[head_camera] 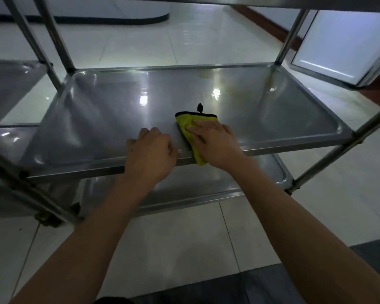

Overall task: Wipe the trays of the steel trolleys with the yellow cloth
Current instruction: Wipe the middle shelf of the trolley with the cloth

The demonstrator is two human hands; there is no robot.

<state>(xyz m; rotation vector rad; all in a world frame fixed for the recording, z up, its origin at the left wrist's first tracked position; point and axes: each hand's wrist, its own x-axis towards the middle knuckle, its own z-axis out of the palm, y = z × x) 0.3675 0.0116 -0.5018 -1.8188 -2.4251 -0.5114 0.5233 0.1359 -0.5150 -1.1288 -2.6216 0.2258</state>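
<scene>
no readable text, no labels, no brands, no numbers, no signs on anything in view

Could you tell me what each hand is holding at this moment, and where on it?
The right hand presses flat on the middle of the yellow cloth rather than gripping it. The left hand curls over the middle tray's near rim.
</scene>
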